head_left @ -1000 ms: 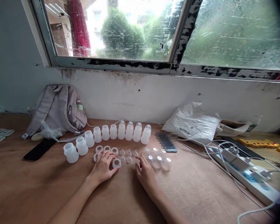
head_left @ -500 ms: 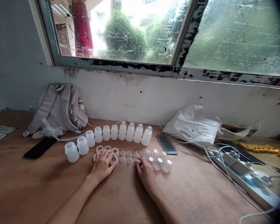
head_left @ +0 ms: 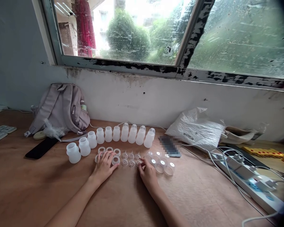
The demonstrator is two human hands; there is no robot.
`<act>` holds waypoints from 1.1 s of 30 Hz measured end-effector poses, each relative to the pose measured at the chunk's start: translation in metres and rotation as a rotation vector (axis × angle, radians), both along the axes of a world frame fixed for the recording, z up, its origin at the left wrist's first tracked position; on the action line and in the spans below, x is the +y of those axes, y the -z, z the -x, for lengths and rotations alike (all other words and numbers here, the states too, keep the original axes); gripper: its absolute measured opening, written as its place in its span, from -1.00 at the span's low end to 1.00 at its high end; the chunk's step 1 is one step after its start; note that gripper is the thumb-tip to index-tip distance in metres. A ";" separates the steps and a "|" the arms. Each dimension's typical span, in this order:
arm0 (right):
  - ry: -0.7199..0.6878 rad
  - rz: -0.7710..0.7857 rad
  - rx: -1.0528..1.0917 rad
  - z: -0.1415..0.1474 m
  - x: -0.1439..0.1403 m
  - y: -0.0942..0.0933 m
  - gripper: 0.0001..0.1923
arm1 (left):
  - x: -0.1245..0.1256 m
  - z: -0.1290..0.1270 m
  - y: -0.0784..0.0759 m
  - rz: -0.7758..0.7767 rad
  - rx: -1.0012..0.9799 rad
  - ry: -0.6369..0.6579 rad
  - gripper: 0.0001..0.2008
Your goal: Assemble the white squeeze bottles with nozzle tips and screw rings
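The left hand is resting over the white bottle rings on the brown table. Its fingers are partly spread, and its thumb is lying near the front right ring; I cannot tell if it is touching that one. The right hand is curling its fingers in, and its pointing finger is reaching to the front right one of the clear teats. I cannot tell if it is pinching that teat. The teats are sitting in two rows between the hands. Clear caps are lying just right of them. Behind, ten baby bottles are standing in a curved line, and the four on the right are wearing clear caps. A backpack is leaning against the wall.
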State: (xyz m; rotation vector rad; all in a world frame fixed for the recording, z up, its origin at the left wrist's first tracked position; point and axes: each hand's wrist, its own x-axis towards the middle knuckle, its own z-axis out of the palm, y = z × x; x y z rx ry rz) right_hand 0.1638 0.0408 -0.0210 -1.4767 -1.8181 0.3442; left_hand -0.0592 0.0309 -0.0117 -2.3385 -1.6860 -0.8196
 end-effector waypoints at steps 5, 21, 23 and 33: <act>-0.020 -0.006 0.035 0.000 -0.001 0.000 -0.72 | 0.001 0.000 0.000 -0.007 0.007 -0.009 -0.66; -0.028 -0.084 0.024 -0.002 -0.004 0.000 -0.70 | 0.003 0.013 -0.003 0.037 0.025 -0.059 -0.49; -0.024 -0.095 0.030 -0.001 -0.005 -0.001 -0.70 | 0.003 0.017 -0.002 0.063 0.038 -0.054 -0.49; -0.034 -0.177 -0.052 0.006 -0.004 -0.010 -0.70 | 0.004 0.021 0.000 0.123 0.137 0.008 -0.52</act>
